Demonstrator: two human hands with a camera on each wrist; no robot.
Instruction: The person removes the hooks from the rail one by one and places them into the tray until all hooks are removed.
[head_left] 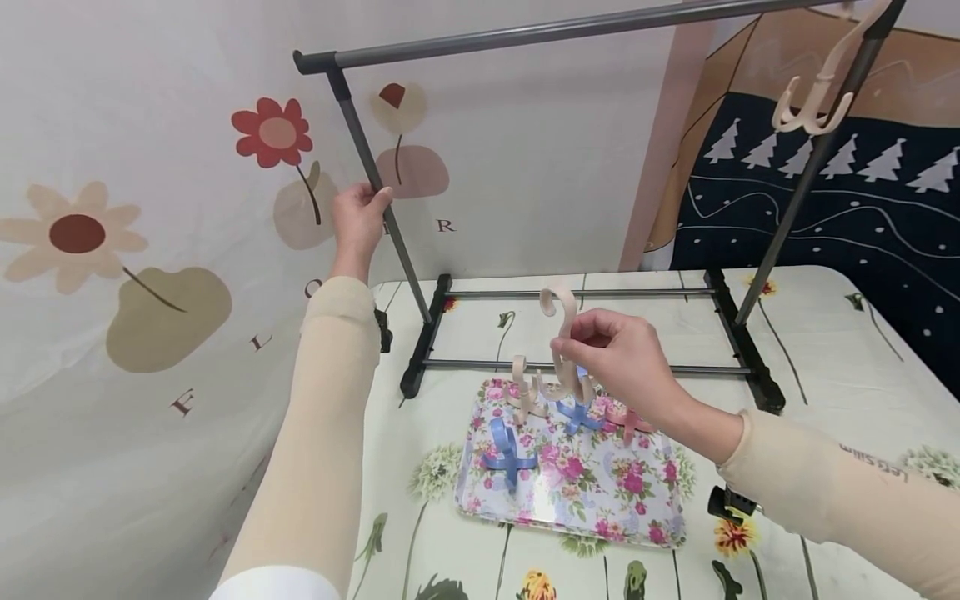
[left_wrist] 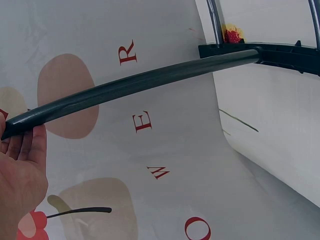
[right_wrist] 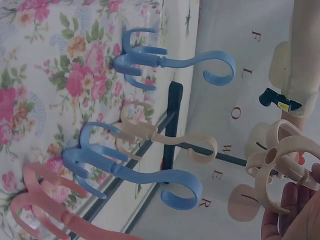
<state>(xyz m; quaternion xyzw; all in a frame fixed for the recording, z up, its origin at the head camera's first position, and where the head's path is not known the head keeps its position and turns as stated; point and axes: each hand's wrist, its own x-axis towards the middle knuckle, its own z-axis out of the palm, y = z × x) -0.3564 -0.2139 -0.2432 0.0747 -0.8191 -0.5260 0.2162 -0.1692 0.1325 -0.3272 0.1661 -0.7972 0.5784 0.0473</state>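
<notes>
My left hand [head_left: 358,218] grips the left upright pole [head_left: 406,258] of a grey metal rack at about mid-height; the left wrist view shows fingers around that pole [left_wrist: 125,90]. A beige multi-prong hanging hook [head_left: 570,315] is pinched between the thumb and fingers of my right hand [head_left: 626,358], held above the tray with its curl up. In the right wrist view its prongs [right_wrist: 270,156] face the camera. On the floral tray [head_left: 555,523] stand a blue hook [head_left: 508,458], another blue hook [head_left: 577,415], a pink hook [head_left: 628,422] and a beige hook [head_left: 519,372].
The rack's top bar [head_left: 525,33] spans the upper view. Another beige hook [head_left: 813,108] hangs at its right end, beside the right upright [head_left: 795,200]. Black feet [head_left: 427,337] and low crossbars stand on the flower-patterned tabletop [head_left: 420,533]. Printed curtains [head_left: 187,100] form the backdrop.
</notes>
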